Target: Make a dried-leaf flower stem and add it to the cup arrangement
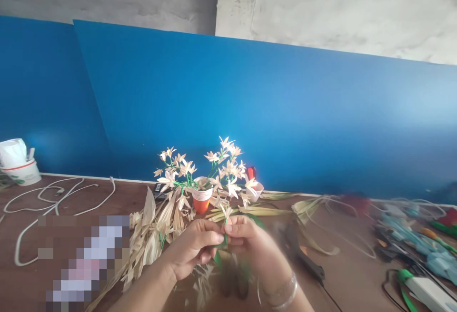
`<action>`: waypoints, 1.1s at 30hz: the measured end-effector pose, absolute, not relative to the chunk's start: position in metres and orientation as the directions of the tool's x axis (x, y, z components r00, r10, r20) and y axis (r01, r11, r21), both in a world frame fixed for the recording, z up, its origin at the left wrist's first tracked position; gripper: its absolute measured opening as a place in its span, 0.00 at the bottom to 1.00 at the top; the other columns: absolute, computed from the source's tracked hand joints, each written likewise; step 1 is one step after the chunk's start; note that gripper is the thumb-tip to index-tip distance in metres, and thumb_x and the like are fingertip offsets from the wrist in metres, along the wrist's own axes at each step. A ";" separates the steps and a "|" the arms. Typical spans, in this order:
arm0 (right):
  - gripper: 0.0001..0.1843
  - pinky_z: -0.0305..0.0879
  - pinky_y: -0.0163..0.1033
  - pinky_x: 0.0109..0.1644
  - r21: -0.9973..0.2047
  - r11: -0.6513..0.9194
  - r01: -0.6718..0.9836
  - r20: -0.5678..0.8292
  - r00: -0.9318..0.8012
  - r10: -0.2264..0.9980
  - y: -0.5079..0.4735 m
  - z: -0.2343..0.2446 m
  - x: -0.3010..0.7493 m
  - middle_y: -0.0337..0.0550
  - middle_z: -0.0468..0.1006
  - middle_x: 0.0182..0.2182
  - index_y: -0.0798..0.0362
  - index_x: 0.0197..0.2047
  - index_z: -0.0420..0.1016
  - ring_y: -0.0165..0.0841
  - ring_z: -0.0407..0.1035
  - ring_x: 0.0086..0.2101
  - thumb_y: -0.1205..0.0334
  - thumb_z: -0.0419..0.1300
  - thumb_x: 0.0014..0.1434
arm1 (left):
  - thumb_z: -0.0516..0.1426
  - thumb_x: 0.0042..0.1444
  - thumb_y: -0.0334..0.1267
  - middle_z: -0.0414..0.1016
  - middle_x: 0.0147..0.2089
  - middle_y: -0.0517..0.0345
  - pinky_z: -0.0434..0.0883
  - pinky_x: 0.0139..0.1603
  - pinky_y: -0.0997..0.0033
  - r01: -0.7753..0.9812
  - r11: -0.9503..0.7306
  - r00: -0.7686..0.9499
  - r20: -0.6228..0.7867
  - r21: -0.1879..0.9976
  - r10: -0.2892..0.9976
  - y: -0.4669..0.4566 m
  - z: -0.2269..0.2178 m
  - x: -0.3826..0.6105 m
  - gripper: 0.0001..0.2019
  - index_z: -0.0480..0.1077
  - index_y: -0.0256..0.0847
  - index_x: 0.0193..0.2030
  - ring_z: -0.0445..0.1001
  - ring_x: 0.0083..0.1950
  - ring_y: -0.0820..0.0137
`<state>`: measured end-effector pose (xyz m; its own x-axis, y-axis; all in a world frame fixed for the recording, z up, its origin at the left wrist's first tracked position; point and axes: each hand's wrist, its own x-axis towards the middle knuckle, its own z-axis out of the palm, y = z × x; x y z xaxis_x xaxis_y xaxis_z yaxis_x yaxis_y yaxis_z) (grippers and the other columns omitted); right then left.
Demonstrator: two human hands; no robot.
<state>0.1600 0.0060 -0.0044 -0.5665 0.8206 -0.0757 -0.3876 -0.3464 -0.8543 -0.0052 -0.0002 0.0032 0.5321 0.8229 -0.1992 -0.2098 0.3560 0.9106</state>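
Between the fingertips of both hands is a small cream artificial flower [227,210] with a green-wrapped stem, its petals pointing up. My left hand [198,245] pinches the stem from the left. From the right, my right hand [250,240] pinches it just under the petals, and a bracelet circles that wrist. Behind the hands stands an orange and white paper cup [202,200] with several finished cream flowers [232,169] on green stems spreading around it. Dried corn husks [150,236] are heaped to the left of my left hand. Green material below the fingers is blurred.
A black hot glue gun [303,255] with a cord lies right of my hands. White cables [53,202] loop at the left, near a white tub [21,171]. A white power strip [432,293] and light-blue material [439,264] sit far right. A blue partition [250,112] stands behind.
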 end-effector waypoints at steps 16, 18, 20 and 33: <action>0.20 0.30 0.33 0.23 -0.900 -0.293 -0.323 -0.122 -0.459 0.880 0.002 0.006 0.158 0.26 0.50 0.14 0.55 0.19 0.61 0.20 0.38 0.18 0.56 0.70 0.43 | 0.61 0.39 0.39 0.61 0.15 0.68 0.42 0.16 0.80 -0.217 0.333 0.381 -0.234 0.917 0.894 -0.002 0.000 -0.001 0.09 0.66 0.37 0.21 0.53 0.15 0.83; 0.20 0.29 0.33 0.23 -0.898 -0.301 -0.320 -0.128 -0.464 0.876 0.004 0.004 0.159 0.27 0.51 0.15 0.55 0.20 0.62 0.20 0.38 0.18 0.56 0.70 0.43 | 0.61 0.38 0.39 0.60 0.15 0.68 0.41 0.16 0.80 -0.219 0.339 0.380 -0.240 0.915 0.893 -0.002 0.001 -0.001 0.09 0.66 0.37 0.21 0.52 0.15 0.83; 0.20 0.29 0.34 0.23 -0.897 -0.306 -0.318 -0.133 -0.466 0.875 0.005 0.002 0.159 0.27 0.51 0.14 0.55 0.19 0.62 0.20 0.38 0.18 0.56 0.70 0.43 | 0.62 0.37 0.39 0.60 0.14 0.68 0.41 0.16 0.80 -0.223 0.348 0.384 -0.246 0.911 0.890 -0.002 0.002 -0.001 0.09 0.66 0.37 0.21 0.52 0.14 0.83; 0.17 0.35 0.33 0.23 -0.909 -0.293 -0.296 -0.190 -0.331 0.924 0.000 0.002 0.153 0.26 0.49 0.15 0.54 0.19 0.63 0.21 0.40 0.18 0.59 0.68 0.44 | 0.62 0.37 0.38 0.60 0.15 0.69 0.44 0.17 0.79 -0.156 0.270 0.326 -0.208 0.950 0.922 0.003 -0.004 0.001 0.09 0.67 0.37 0.20 0.52 0.17 0.82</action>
<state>0.1531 -0.0003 0.0018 -0.3311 0.9242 -0.1901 -0.2955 -0.2929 -0.9093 0.0015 0.0032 -0.0036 0.3261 0.9221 -0.2081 -0.1561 0.2697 0.9502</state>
